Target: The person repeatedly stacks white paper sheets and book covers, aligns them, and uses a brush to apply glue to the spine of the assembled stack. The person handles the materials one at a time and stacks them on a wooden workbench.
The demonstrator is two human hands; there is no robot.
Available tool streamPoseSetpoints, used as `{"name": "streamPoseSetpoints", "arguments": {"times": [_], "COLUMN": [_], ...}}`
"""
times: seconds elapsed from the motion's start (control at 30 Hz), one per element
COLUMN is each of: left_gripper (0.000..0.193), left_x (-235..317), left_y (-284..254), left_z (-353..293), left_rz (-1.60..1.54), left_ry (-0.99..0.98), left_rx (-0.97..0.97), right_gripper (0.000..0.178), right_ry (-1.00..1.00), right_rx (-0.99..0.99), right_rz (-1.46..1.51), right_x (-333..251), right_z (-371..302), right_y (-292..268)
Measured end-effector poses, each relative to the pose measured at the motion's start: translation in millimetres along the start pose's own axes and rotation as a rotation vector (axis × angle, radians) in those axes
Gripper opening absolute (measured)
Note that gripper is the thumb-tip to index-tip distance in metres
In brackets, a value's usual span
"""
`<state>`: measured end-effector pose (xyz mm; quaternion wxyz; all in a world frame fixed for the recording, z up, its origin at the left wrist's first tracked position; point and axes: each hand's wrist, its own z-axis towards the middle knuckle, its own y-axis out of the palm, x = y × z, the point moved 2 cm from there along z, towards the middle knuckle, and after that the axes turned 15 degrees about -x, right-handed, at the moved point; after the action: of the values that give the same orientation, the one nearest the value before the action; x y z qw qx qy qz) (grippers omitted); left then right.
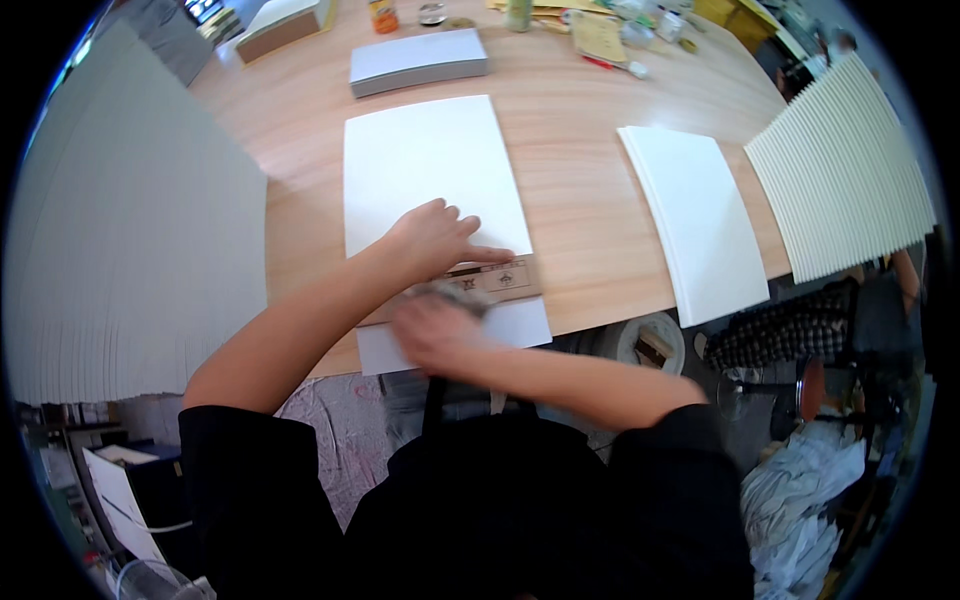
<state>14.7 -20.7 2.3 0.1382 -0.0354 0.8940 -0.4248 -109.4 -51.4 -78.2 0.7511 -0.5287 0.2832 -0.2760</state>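
White sheet [430, 165]: twelve o'clock from the brown strip [513, 277]
Left hand [435, 240]: spread, thumb along strip's edge
Right hand [435, 328]: blurred, holding a grey wad [468, 294]

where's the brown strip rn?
Head view, near the middle: the brown strip lies at the near side of the table, between the large white sheet and a white band, by the left hand.

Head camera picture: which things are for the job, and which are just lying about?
Seems for the job: brown printed strip at left hand; white sheet; blurred grey wad at right hand.
Probably just lying about: orange container; white bucket; crumpled white sheeting.
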Motion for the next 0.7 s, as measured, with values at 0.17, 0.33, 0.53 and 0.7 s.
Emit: {"name": "streamPoseSetpoints", "arguments": {"times": [0.17, 0.33, 0.53, 0.7], "left_gripper": [0.091, 0.07, 0.04, 0.014], "left_x": [14.1, 35.5, 47.7, 9.5], "left_y": [-4.2, 37.6, 57.3, 26.5], "left_z": [-8.0, -43.9, -74.6, -81.0], "left_rz": [0.051, -0.167, -0.324, -0.246], "left_ry": [-0.008, -0.134, -0.114, -0.411], "left_rx": [-0.018, 0.261, 0.57, 0.689], "right_gripper": [0.011, 0.011, 0.022, 0.029], "right_ry": [0.168, 0.538, 0.773, 0.985], "right_rx": [-0.438, -0.023, 0.299, 0.313], "right_rz": [-0.42, 0.047, 0.469, 0.92], "right_x": [126.0, 144.6, 156.1, 160.4], "right_z": [-156.5, -170.0, -155.6, -107.0], "right_y": [-106.2, -110.0, -115.2, -120.1]}}
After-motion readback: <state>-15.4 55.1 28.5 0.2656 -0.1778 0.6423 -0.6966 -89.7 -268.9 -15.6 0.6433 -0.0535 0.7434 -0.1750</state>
